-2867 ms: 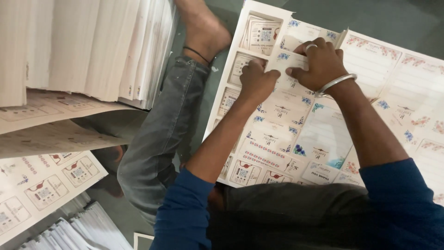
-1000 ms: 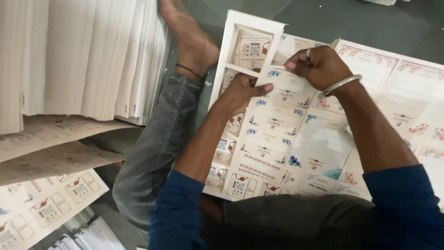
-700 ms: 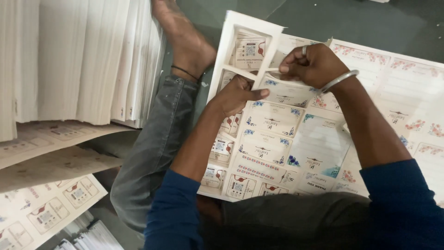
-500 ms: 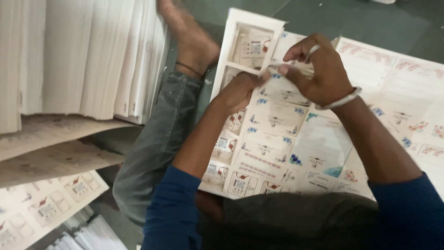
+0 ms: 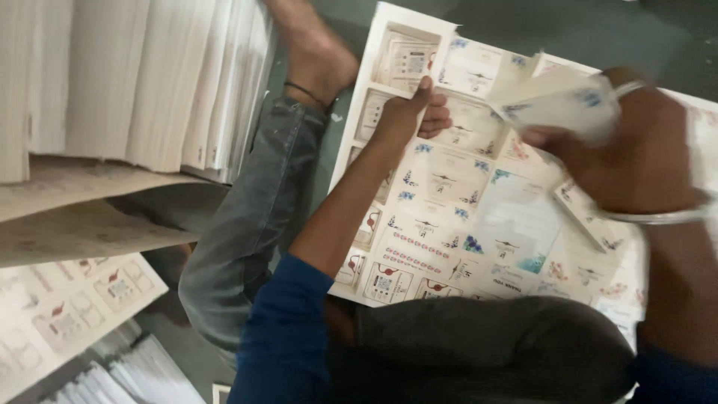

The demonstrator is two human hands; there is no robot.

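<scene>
Sheet mid-frame: your left hand presses it flat, fingers curled on it. Your right hand, upper right, grips a torn-off card; next, it seems, a steady pull clear.

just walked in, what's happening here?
A person sits on the floor over a large printed sheet of card designs. The left hand presses down near the sheet's upper left part. The right hand, with a metal bangle on its wrist, is raised and blurred, gripping a small printed piece above the sheet. A tall stack of pale sheets stands at the left beside the person's jeans-clad leg, with more printed sheets lower left.
</scene>
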